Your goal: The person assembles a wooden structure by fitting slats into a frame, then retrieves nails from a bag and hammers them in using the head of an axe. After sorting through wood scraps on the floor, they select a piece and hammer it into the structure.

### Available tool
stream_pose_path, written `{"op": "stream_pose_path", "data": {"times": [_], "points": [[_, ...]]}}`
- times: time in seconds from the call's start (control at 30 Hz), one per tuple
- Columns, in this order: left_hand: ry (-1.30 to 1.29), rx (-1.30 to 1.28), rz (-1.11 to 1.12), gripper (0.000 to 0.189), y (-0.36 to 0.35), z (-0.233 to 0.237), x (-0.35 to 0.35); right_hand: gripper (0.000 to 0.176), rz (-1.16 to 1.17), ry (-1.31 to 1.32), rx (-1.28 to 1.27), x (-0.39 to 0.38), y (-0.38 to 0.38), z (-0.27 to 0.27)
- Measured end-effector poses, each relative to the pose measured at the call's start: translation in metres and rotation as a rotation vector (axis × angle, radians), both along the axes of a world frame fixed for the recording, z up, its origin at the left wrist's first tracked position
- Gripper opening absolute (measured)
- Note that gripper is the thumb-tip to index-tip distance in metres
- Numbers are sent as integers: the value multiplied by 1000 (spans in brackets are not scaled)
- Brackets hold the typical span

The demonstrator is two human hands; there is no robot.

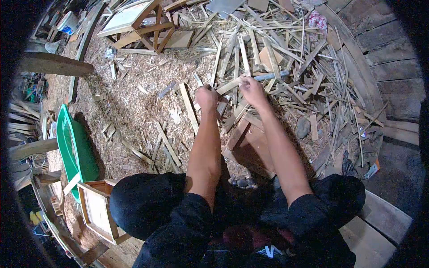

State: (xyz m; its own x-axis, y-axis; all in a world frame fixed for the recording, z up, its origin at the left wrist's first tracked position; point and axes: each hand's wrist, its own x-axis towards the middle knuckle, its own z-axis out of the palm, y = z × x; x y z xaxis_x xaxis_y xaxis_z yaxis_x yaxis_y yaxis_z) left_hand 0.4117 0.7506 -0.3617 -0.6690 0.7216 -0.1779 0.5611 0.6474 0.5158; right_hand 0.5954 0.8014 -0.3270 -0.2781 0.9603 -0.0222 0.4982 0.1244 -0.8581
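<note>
A short pale wooden strip spans the gap between my two hands, slanting up to the right. My left hand is closed at its lower end, with the fingers curled and partly hidden behind the back of the hand. Thumb and fingers of my right hand pinch the upper end. Beneath my forearms a brown wooden box or frame rests on the shavings. A longer wooden slat lies just left of my left hand.
Wood strips are heaped at the upper right. A slatted wooden stand is at the upper left. On the left lie a green plastic tub and a wooden frame box. A stone sits right of my arm.
</note>
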Motion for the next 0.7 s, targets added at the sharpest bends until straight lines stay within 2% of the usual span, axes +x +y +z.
{"op": "stream_pose_path", "data": {"times": [0.07, 0.17, 0.2, 0.3, 0.33, 0.47, 0.6, 0.7], "points": [[8, 24, 43, 27, 0, 7, 1, 30, -3, 15, -8, 0, 0, 8], [-265, 246, 152, 30, 4, -5, -4, 30, -1, 68, 2, -1, 3, 12], [-236, 231, 107, 31, 4, 1, -5, 29, -11, 100, -26, -3, 6, 8], [-589, 431, 108, 29, 1, 21, 5, 29, -21, 110, -57, -7, 10, 9], [-516, 389, 51, 29, 4, 15, 2, 29, -22, 99, -58, -8, 11, 11], [-770, 533, 18, 31, 10, 0, 5, 28, -13, 129, -68, -7, 15, 1], [-929, 449, -45, 25, 1, 55, 24, 25, -46, 180, -131, -4, 21, -12], [-1082, 414, -103, 23, 0, 56, 31, 25, -82, 199, -131, 2, 23, -11]]}}
